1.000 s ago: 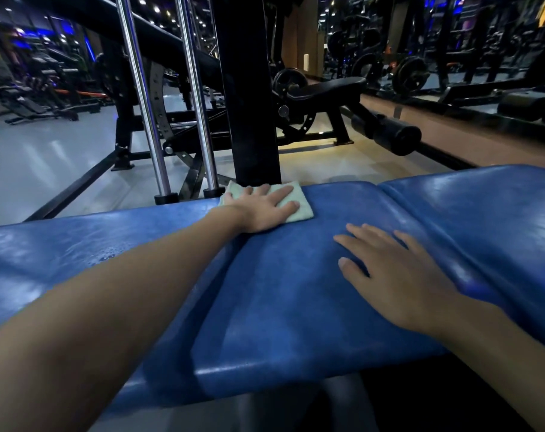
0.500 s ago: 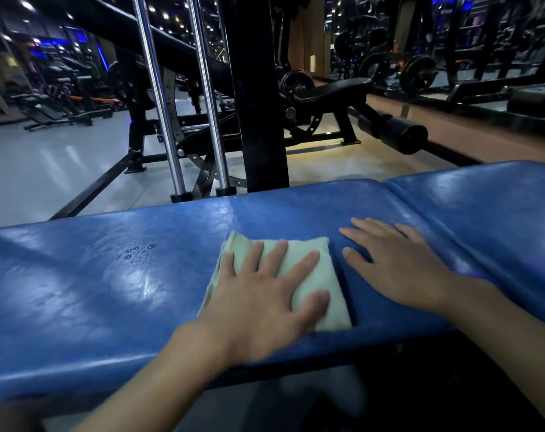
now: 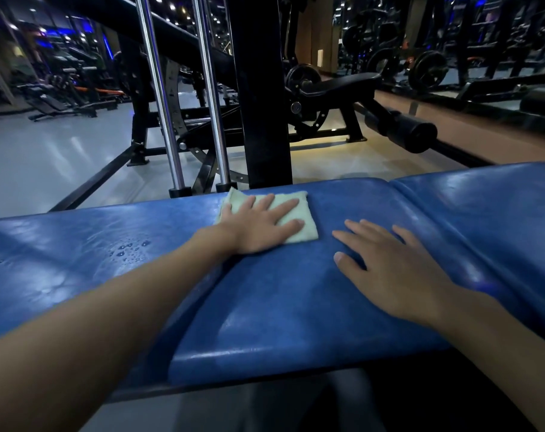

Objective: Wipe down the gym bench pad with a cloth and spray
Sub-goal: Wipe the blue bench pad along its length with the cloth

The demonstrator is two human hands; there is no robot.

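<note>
A blue padded gym bench (image 3: 280,307) runs across the view in front of me. A folded pale green cloth (image 3: 299,210) lies at the pad's far edge, and my left hand (image 3: 262,226) presses flat on it with fingers spread. My right hand (image 3: 389,263) rests flat and empty on the pad, just right of the cloth. A patch of spray droplets (image 3: 129,249) beads on the pad to the left of my left arm. No spray bottle is in view.
A black machine upright (image 3: 258,88) and two chrome guide rods (image 3: 162,98) stand just beyond the bench's far edge. A second blue pad section (image 3: 489,207) adjoins at the right. A black roller pad (image 3: 405,132) and other gym machines fill the background.
My left hand has pushed the cloth from the pad's near edge back out to its far edge. My right hand has stayed flat on the pad.
</note>
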